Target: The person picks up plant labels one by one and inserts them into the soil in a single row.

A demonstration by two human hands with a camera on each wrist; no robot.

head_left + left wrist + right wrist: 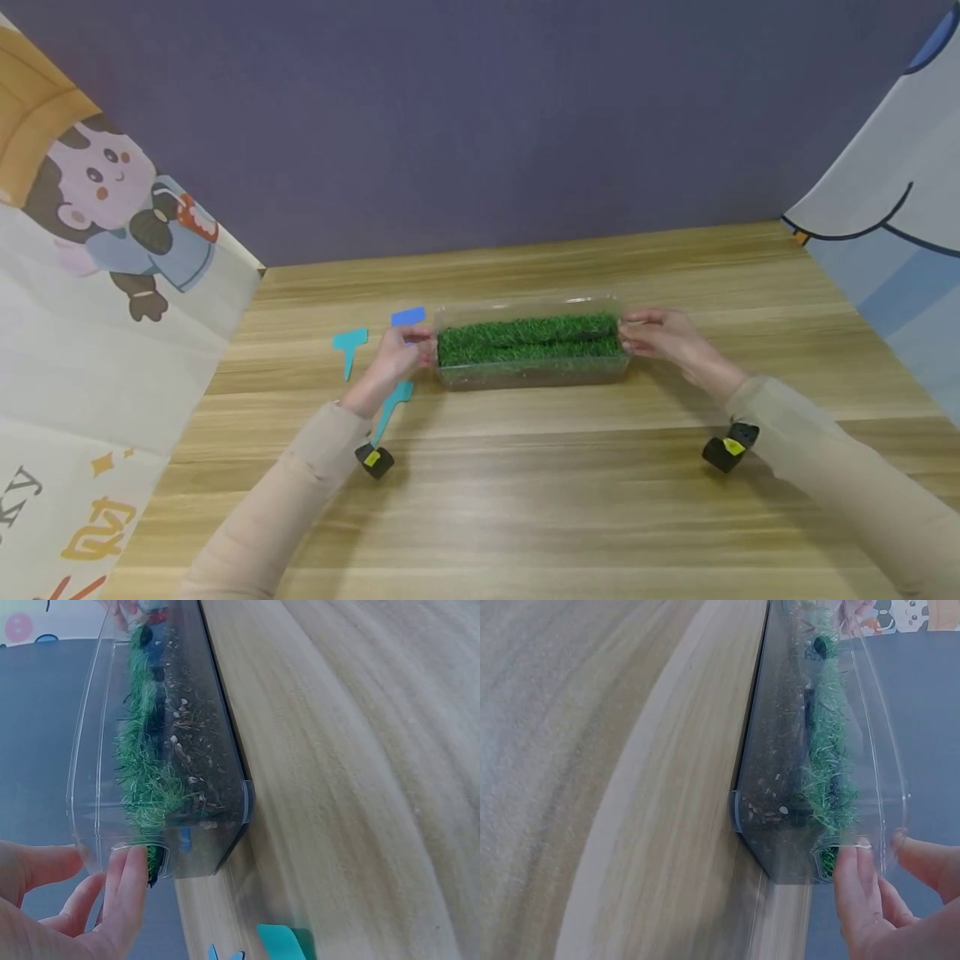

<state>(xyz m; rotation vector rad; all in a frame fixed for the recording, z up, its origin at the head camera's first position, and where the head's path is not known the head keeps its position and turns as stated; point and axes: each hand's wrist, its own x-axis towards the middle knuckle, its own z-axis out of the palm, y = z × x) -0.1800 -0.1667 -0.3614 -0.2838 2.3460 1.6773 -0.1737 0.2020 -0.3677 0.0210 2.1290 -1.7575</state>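
A long clear plastic bin (532, 377) with strips of green artificial grass (528, 331) inside spans the space between both hands. My left hand (396, 357) grips its left end, thumb on the outer rim and fingers at the end's handle opening. The right hand (667, 340) grips the opposite end in the same way. Through the side wall (199, 859) in the left wrist view, dark crumbly bits like soil (193, 742) show under the grass. The bin's bottom edge is close over the wooden table in both wrist views.
Several T-shaped plant labels lie left of the bin: a teal one (350, 343), a second teal one (392, 410) by the left wrist, and a blue one (408, 317) partly behind the left hand. A dark blue wall (517, 125) rises behind the wooden table (540, 500).
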